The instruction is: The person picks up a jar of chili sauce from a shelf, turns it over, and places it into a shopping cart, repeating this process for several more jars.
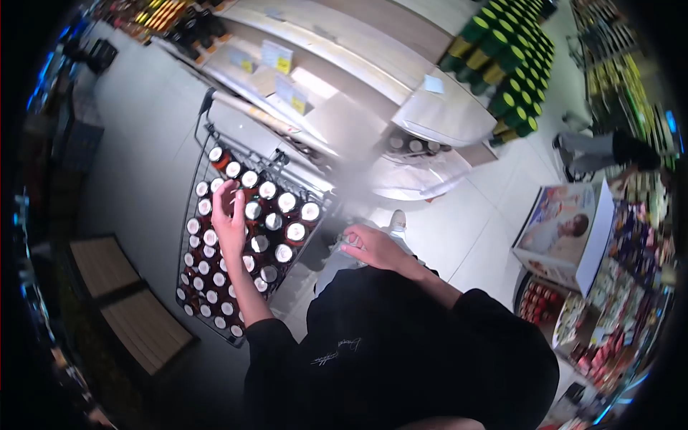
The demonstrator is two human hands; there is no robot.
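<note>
My left hand reaches over a shopping cart packed with bottles or jars with white caps. Its thumb and fingers are bent and apart, above the caps, and I see nothing held between them. My right hand is in front of my body, to the right of the cart, its fingers curled in. Pale, translucent material lies beside those fingertips; whether they grip it is hard to see. Through the rows, red-brown contents show below some caps.
Ahead stands a pale display shelf with price cards. Green-capped bottles are stacked at its right end. A wooden-topped stand is on the left. On the right are a printed display box and another person.
</note>
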